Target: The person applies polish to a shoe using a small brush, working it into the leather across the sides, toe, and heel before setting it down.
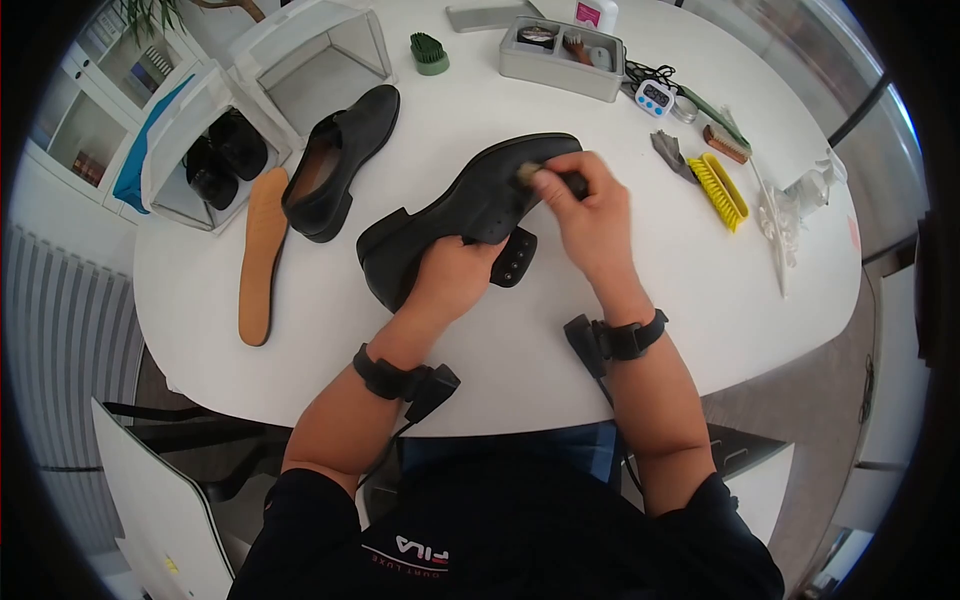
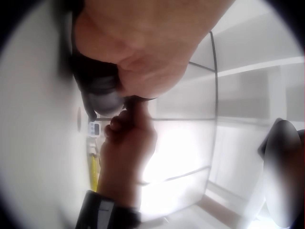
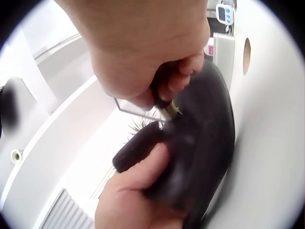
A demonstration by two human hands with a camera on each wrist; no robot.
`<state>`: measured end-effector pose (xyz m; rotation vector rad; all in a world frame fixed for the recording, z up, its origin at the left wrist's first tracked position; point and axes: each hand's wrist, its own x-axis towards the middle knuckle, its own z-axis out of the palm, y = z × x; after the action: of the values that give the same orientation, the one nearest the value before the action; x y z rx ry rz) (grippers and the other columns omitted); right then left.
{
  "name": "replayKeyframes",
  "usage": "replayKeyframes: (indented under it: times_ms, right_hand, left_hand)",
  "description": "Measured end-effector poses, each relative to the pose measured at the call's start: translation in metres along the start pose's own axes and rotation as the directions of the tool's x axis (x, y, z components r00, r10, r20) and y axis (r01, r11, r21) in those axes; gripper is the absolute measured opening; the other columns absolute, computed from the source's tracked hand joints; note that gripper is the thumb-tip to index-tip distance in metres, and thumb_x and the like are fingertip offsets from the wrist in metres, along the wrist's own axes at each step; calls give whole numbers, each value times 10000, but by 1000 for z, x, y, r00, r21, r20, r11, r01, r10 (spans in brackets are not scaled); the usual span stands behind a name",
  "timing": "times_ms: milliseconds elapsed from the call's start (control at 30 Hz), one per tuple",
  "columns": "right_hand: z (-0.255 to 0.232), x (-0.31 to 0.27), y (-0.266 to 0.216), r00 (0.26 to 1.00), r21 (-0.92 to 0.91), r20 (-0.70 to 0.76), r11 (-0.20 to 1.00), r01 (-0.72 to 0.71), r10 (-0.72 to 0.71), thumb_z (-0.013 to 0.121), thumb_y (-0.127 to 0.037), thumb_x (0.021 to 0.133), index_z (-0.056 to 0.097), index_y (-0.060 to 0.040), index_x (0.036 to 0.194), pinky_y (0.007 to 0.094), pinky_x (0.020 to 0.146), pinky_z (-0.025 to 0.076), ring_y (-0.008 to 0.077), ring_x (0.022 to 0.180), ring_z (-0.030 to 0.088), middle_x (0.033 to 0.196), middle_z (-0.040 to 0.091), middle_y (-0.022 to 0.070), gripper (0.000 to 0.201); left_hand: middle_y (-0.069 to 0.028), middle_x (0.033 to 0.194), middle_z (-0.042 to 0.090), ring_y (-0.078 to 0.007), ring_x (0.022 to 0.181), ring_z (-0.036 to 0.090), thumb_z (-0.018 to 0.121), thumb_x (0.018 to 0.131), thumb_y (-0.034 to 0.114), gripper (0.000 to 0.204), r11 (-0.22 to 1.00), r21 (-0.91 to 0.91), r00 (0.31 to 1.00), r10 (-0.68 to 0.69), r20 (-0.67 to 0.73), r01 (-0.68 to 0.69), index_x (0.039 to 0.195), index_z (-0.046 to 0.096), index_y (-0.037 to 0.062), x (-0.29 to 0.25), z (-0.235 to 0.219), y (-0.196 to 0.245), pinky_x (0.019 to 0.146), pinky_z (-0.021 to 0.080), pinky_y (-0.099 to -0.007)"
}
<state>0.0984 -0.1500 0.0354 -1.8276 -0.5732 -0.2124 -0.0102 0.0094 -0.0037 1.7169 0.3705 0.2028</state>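
A black leather shoe (image 1: 465,195) lies tilted on its side over the white table, its toe toward the upper right. My left hand (image 1: 455,278) reaches into the shoe's opening and grips its side, with the thumb on the leather in the right wrist view. A loose strap (image 1: 516,258) with several metal eyelets hangs beside that hand. My right hand (image 1: 598,215) pinches a small dauber brush (image 1: 527,174) with a dark handle. Its pale bristles meet the shoe's upper near the front. Curled fingers hide most of the handle.
Left of the work stand the other black shoe (image 1: 330,170), a tan insole (image 1: 262,258) and white fabric bins (image 1: 195,150). Behind are a green brush (image 1: 429,55) and a grey tin box (image 1: 560,72). A timer (image 1: 655,98) and yellow brush (image 1: 718,192) lie right.
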Motion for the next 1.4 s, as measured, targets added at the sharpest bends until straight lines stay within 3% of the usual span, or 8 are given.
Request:
replayKeyframes:
  times_ms: [167,467,667,833,933,1100,1200,1400]
  right_hand:
    - [-16,14,8,955,-135,-276,979,-154,112,801,-306,939,740,-55,1042,368,716,579,251,752,760,816,774,109,278]
    - [-5,-2,-6,973,-122,186,980,159,-135,819,-288,899,743,-77,1008,379,721,577,328,737,740,814,765,123,249]
    - [-16,10,4,976,-343,-213,931,-125,52,806,-285,898,743,-97,971,419,703,583,343,746,745,813,758,133,211]
    - [17,-20,-37,939,-175,202,933,314,-278,831,-251,892,740,-81,968,383,652,569,308,710,734,793,743,116,207]
    - [17,-24,-38,863,-221,340,861,459,-373,840,-252,876,740,-91,963,401,650,572,333,700,723,779,731,109,208]
    - [-10,4,-6,984,-368,-20,917,155,-175,812,-284,906,740,-91,965,406,633,565,323,698,730,804,756,108,214]
    - [-23,19,22,985,-301,-173,952,-60,7,781,-295,928,738,-70,961,414,632,563,295,694,732,808,765,115,232]
    - [-15,25,52,914,142,-114,917,-372,388,748,-254,968,706,6,979,332,581,539,169,659,680,769,722,84,263]
  left_hand:
    - [-188,1152,756,-314,1047,712,656,1026,345,430,888,437,984,-177,33,145,1200,719,-43,-7,8,0,931,547,-393]
    - [-208,1238,736,-369,1140,695,606,1039,306,382,916,398,990,-11,139,-46,1245,700,-2,-13,11,-1,1000,526,-405]
    - [-253,1163,739,-411,1140,683,545,1065,356,415,837,540,976,-176,126,81,1119,743,-5,-17,18,17,971,538,-441]
    - [-281,1124,735,-436,1078,695,544,1053,349,411,822,570,949,-183,258,4,1057,750,-6,-12,22,-18,938,546,-474]
    - [-223,901,731,-424,850,704,599,955,144,204,782,242,816,522,249,-574,984,711,-23,-13,26,-41,750,559,-513]
    - [-257,970,737,-451,955,713,592,985,142,204,798,574,983,164,86,-184,1041,747,21,-17,16,-7,858,578,-469]
    - [-227,954,744,-411,865,728,633,937,95,139,463,783,886,403,232,-415,993,742,29,-4,1,-30,797,594,-484]
    - [-236,1041,757,-399,989,731,695,894,84,231,481,771,834,539,115,-417,1098,781,20,21,-22,-33,886,581,-430]
